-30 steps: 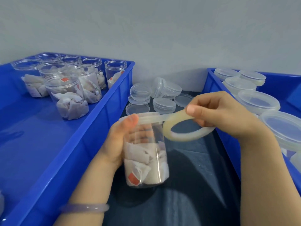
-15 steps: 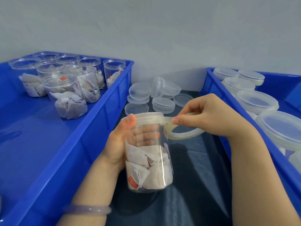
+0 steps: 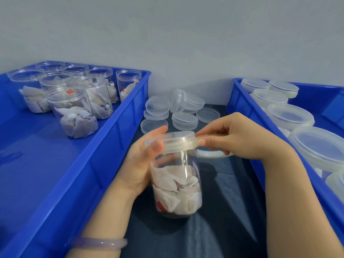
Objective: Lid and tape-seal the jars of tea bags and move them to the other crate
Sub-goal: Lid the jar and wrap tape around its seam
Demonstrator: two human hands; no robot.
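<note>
A clear jar of tea bags, with a clear lid on it, stands on the dark cloth between two blue crates. My left hand grips the jar from the left, thumb up at the lid's rim. My right hand holds a roll of clear tape close against the lid's right side, and its thumb presses the tape strip onto the lid's edge. Most of the roll is hidden under that hand.
The left blue crate holds several open jars of tea bags at its far end. The right blue crate holds several lidded jars. Loose clear lids lie on the cloth behind the jar.
My right hand has brought the tape roll in from the right up against the lid, shortening the stretched strip. The jar has turned in my left hand.
</note>
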